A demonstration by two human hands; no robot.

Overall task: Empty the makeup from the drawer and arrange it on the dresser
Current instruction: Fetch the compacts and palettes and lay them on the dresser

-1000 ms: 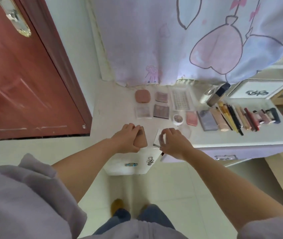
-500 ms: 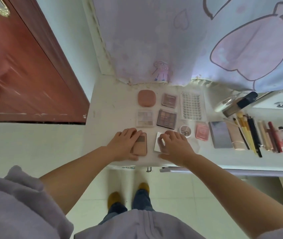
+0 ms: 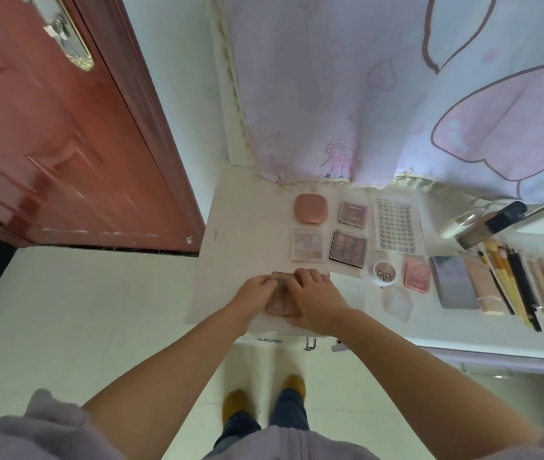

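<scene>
At the far left of the frame we see one glossy red-brown panelled door (image 3: 48, 137) with a brass handle plate. Right of it, one white dresser top (image 3: 240, 227) runs across the middle of the frame.

We count two bare hands at its near edge, just below centre. The left hand (image 3: 253, 293) and the right hand (image 3: 317, 298) both rest curled fingers on one pinkish-brown rectangular palette (image 3: 279, 295), holding it between them, flat on the dresser. Its long axis runs from the near edge towards the curtain; which end is its front we cannot tell.

Above the hands we count four compacts in two rows: a smooth rounded pink compact (image 3: 310, 209), a small square brown eyeshadow palette (image 3: 352, 214), a clear-cased pale eyeshadow palette (image 3: 308, 245), and a dark brown eyeshadow palette (image 3: 348, 248). Further right lie one clear tray of false lashes (image 3: 396, 225), one round white pot (image 3: 384, 272), one pink square blush case (image 3: 416, 273), one grey rectangular case (image 3: 454, 282) and a row of pencils and tubes (image 3: 522, 283), blurred beyond counting. One lilac printed curtain (image 3: 380, 88) hangs above.
</scene>
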